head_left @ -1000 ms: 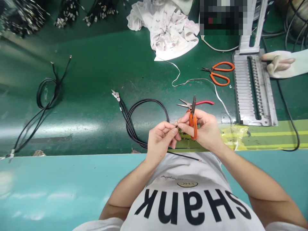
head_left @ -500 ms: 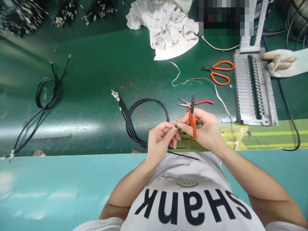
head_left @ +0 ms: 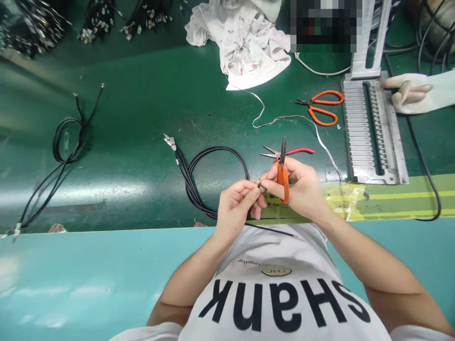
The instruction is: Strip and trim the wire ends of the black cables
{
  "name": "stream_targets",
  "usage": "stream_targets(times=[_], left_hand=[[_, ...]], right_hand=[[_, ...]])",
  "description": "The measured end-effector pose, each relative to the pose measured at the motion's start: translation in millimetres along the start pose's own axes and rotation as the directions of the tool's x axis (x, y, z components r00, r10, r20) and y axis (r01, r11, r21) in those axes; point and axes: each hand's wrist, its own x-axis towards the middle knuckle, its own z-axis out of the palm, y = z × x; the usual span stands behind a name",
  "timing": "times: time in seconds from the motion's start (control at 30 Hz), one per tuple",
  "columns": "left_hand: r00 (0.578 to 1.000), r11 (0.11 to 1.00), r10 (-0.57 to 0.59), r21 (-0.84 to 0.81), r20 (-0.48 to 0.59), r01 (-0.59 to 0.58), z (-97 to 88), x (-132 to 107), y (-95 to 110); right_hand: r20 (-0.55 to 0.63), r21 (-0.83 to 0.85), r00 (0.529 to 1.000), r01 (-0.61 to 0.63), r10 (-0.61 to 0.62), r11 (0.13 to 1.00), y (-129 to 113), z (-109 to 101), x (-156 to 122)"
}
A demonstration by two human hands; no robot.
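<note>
A fine end of work is in hand, judged to be the trimming or dressing of a black cable's tip, though the contact point is too small to make out. A narrow grip is formed by the left hand (head_left: 234, 206), with the black cable (head_left: 270, 228) pinched near its end between thumb and forefinger. A fuller grip is closed by the right hand (head_left: 300, 187) around orange-handled snips (head_left: 283, 187), which are held upright with the dark blades uppermost. The pinched cable end is placed just beside the snips, and a length of the cable is seen trailing toward the wearer's shirt. Steady alignment of the blades with that end is judged to be called for next.

Just behind the snips, needle-nose pliers (head_left: 287, 152) are laid on the green surface (head_left: 124, 61). To their left, a loop of black cables (head_left: 192, 184) with crimped terminals (head_left: 169, 141) is laid. Farther left, a second coil of black cable (head_left: 67, 137) is seen. To the right are orange-handled scissors (head_left: 322, 108), a slotted metal jig (head_left: 369, 132) and a white-gloved hand (head_left: 408, 92), apparently a co-worker's. Well ahead, a crumpled white cloth (head_left: 241, 45) is heaped.
</note>
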Motion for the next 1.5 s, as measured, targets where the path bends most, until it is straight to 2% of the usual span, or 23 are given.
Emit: stream_targets(times=[0.07, 0.17, 0.4, 0.57, 0.67, 0.77, 0.8, 0.87, 0.93, 1.0, 1.1, 1.13, 1.2, 1.3, 1.4, 1.5], left_hand=[[1.0, 1.0, -0.008, -0.015, 0.023, 0.008, -1.6, -0.3, 1.9], [0.999, 1.0, -0.008, -0.021, 0.043, 0.009, -3.4, -0.2, 4.3], [0.996, 0.999, -0.022, -0.034, 0.082, 0.025, -5.8, 1.4, 4.9], [0.976, 0.988, -0.112, -0.083, 0.185, 0.129, -11.3, 2.0, 9.4], [0.947, 0.973, -0.178, -0.094, 0.269, 0.209, -18.1, 4.6, 13.1], [0.882, 0.94, -0.273, -0.091, 0.384, 0.33, -27.1, 11.4, 13.7], [0.842, 0.916, -0.316, -0.093, 0.437, 0.391, -30.0, 14.4, 13.0], [0.782, 0.875, -0.37, -0.093, 0.502, 0.475, -34.7, 19.9, 11.2], [0.771, 0.857, -0.388, -0.111, 0.504, 0.503, -37.4, 23.5, 9.7], [0.77, 0.855, -0.391, -0.11, 0.504, 0.507, -38.3, 23.9, 9.1], [0.748, 0.858, -0.399, -0.073, 0.531, 0.509, -37.2, 20.3, 9.4], [0.75, 0.859, -0.398, -0.072, 0.529, 0.507, -36.3, 19.0, 9.5], [0.775, 0.868, -0.38, -0.095, 0.505, 0.487, -33.3, 17.1, 9.3], [0.838, 0.898, -0.33, -0.13, 0.434, 0.421, -26.5, 16.2, 9.1], [0.885, 0.932, -0.29, -0.1, 0.364, 0.347, -19.1, 15.3, 10.0], [0.915, 0.956, -0.263, -0.046, 0.307, 0.29, -13.0, 12.5, 10.8]], right_hand=[[0.054, 0.102, 0.997, -0.057, 0.051, 0.993, 1.7, -3.9, 2.8], [0.069, 0.165, 0.995, -0.082, 0.071, 0.983, 4.9, -6.5, 4.3], [0.057, 0.164, 0.996, -0.071, 0.062, 0.984, 3.8, -4.7, 3.7], [0.132, 0.162, 0.991, -0.054, 0.032, 0.985, 1.2, -7.5, 5.9], [0.167, 0.214, 0.985, -0.078, 0.042, 0.974, 4.4, -6.8, 6.9], [0.186, 0.227, 0.982, -0.066, 0.023, 0.972, 7.4, -4.1, 4.3], [0.168, 0.163, 0.986, -0.01, -0.017, 0.987, 7.3, -3.2, 2.8], [0.121, -0.083, 0.981, 0.162, -0.151, 0.983, 5.5, -1.8, 0.5], [0.102, -0.327, 0.964, 0.265, -0.245, 0.907, 3.4, -1.0, 0.4], [0.08, -0.349, 0.975, 0.222, -0.207, 0.911, 3.4, -0.5, 2.9], [0.019, -0.124, 0.999, 0.039, -0.037, 0.991, 6.9, -0.8, 7.0], [-0.001, -0.08, 1.0, 0.015, -0.015, 0.997, 7.5, -1.8, 7.5], [-0.051, -0.099, 0.998, 0.034, -0.04, 0.994, 5.4, -6.2, 7.9], [-0.143, -0.284, 0.974, 0.132, -0.178, 0.95, -5.7, -22.3, 13.7], [-0.211, -0.555, 0.912, 0.184, -0.352, 0.811, -15.1, -49.0, 30.5], [-0.154, -0.815, 0.894, 0.126, -0.42, 0.566, -12.9, -75.2, 46.5]])
